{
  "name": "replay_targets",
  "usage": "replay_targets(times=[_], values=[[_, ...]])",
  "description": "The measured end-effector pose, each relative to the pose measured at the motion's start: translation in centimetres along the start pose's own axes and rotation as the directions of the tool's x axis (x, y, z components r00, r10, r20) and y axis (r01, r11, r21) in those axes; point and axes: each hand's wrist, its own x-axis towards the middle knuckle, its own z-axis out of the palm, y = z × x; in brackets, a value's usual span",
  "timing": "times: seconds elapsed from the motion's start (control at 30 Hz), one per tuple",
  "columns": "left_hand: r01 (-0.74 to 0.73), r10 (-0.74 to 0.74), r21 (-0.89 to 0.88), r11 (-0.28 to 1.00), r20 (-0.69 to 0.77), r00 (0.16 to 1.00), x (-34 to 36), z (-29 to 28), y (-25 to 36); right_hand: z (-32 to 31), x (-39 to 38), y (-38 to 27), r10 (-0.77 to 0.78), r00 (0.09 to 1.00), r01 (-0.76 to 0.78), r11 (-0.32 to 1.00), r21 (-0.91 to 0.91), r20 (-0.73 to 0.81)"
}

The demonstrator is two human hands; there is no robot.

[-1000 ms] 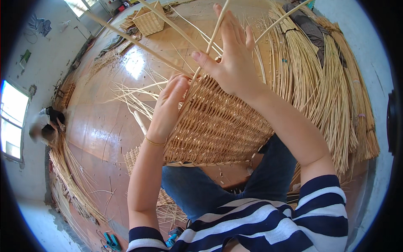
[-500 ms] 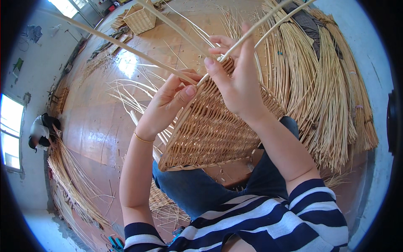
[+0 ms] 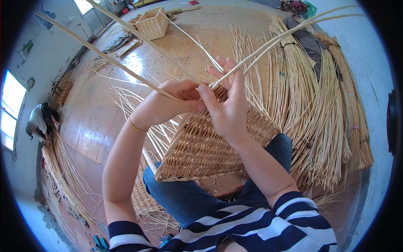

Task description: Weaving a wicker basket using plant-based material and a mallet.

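A partly woven wicker basket (image 3: 201, 147) rests on my lap, its woven side facing me. Long pale willow rods (image 3: 113, 61) stick out from its top corner to the upper left, and another pair of rods (image 3: 277, 40) reaches to the upper right. My left hand (image 3: 166, 103) is closed at that corner, thumb along the rim and fingers curled behind, gripping a willow rod. Close beside it, my right hand (image 3: 226, 111) has its thumb pressed at the corner, with the right-hand rods passing between thumb and raised fingers. The exact crossing of the rods is hidden by my fingers.
Big bundles of willow rods (image 3: 310, 113) lie on the right. Loose rod ends (image 3: 126, 98) fan out beyond the basket. A square wicker basket (image 3: 152, 26) stands at the back. On the far left a person (image 3: 42, 119) bends over another rod bundle (image 3: 65, 176).
My left hand has rolled further over the corner and its thumb now lies flatter. My right thumb has come down toward it. The right-hand rods have swung lower to the right.
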Motion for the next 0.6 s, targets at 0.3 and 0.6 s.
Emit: replay_targets(times=[0.3, 0.6], values=[[0.103, -0.102, 0.021, 0.994, -0.033, 0.994, -1.3, 0.0, 1.1, -5.9, 4.3, -4.3, -0.472, 0.812, 0.576, 0.558, -0.597, 0.343], [0.209, -0.208, 0.082, 0.975, -0.021, 0.978, -0.5, 0.2, 1.7, -7.2, 5.6, -2.5, -0.197, 0.837, 0.475, 0.726, -0.498, 0.510]])
